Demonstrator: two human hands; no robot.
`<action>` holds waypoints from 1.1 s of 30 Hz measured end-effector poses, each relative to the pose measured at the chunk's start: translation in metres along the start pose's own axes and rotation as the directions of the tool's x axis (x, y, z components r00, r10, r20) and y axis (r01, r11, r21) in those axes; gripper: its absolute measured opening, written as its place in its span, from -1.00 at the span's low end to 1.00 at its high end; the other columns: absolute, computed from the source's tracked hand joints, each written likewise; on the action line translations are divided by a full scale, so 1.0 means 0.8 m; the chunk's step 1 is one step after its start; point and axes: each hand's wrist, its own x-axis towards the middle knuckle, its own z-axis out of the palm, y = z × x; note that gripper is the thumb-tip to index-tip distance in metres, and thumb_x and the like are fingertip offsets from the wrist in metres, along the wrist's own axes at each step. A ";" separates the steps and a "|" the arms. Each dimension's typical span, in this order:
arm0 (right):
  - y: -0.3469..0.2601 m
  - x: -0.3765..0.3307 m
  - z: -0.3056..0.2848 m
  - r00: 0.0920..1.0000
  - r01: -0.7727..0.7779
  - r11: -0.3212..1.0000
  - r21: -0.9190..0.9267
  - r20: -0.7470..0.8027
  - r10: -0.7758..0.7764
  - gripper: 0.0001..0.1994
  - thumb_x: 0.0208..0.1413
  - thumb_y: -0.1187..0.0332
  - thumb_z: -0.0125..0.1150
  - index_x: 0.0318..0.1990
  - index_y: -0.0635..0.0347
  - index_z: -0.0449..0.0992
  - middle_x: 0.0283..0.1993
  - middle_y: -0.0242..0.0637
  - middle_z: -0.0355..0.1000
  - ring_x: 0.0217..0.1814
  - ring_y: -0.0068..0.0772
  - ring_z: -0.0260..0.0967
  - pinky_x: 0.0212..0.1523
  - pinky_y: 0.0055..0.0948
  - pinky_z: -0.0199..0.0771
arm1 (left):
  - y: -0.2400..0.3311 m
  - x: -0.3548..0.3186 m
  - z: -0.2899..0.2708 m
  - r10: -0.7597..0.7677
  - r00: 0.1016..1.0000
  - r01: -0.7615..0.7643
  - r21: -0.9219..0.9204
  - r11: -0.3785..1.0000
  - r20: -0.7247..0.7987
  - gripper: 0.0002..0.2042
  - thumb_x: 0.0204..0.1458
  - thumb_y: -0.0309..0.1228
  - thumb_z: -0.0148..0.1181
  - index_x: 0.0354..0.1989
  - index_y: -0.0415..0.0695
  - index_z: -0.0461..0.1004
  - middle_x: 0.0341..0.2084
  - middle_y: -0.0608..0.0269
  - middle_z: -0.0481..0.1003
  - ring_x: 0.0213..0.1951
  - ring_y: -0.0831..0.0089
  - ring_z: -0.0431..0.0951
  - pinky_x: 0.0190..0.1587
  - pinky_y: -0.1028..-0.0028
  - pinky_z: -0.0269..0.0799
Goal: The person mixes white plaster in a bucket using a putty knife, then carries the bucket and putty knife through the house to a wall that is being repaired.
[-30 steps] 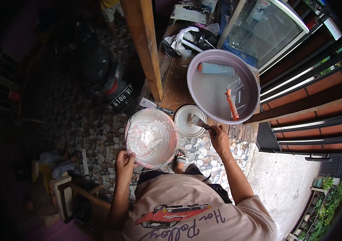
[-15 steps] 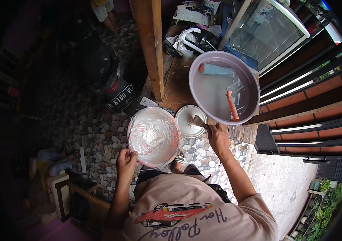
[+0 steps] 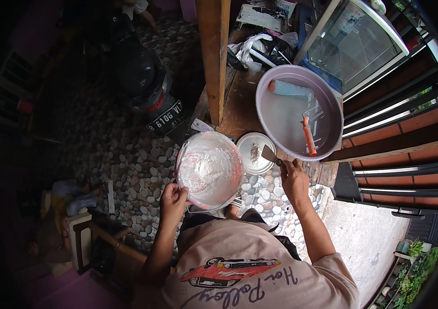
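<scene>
The left hand [image 3: 172, 198] is clamped on the rim of a white-coated paint bucket [image 3: 209, 169], tilting it. Beside the bucket, the right hand [image 3: 293, 180] grips a putty knife [image 3: 270, 154] over the lid [image 3: 255, 153], to scrape.

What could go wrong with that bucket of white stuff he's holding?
The left hand grips the white bucket by its rim alone, out over the pebble floor, so it might tip or slip and spill. The scraper in the right hand hangs above the small lid, so paste could drip. The big basin seems to overhang the table edge.
</scene>
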 end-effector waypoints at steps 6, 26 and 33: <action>-0.052 -0.001 -0.068 0.998 0.001 0.992 0.124 0.065 -0.009 -0.83 0.04 0.39 0.25 -0.19 0.12 0.57 -0.28 -0.22 0.44 -0.39 -0.09 0.47 -0.41 -0.22 0.49 | -0.004 -0.001 0.001 0.033 0.999 -0.033 0.005 0.999 -0.009 -0.86 0.16 -0.47 0.13 -0.23 -0.21 0.31 -0.40 0.31 0.46 -0.37 0.61 0.49 -0.35 0.51 0.57; -0.096 0.025 0.079 0.913 0.300 0.913 0.275 0.196 -0.359 -0.85 0.07 0.37 0.15 -0.23 0.18 0.56 -0.22 -0.17 0.43 -0.28 -0.13 0.48 -0.27 -0.25 0.52 | 0.003 -0.012 0.011 0.103 0.992 -0.116 0.212 0.970 0.071 -0.83 0.07 -0.42 0.20 -0.34 -0.23 0.35 -0.56 0.28 0.44 -0.53 0.61 0.41 -0.49 0.54 0.35; -0.091 0.021 0.080 0.909 0.180 0.929 0.325 0.307 -0.283 -0.83 0.06 0.34 0.19 -0.21 0.14 0.57 -0.20 -0.18 0.44 -0.28 -0.08 0.48 -0.24 -0.22 0.51 | 0.003 -0.009 0.016 0.225 0.973 -0.229 0.399 0.888 0.058 -0.81 0.02 -0.36 0.23 -0.37 -0.20 0.37 -0.61 0.25 0.41 -0.56 0.51 0.39 -0.46 0.45 0.32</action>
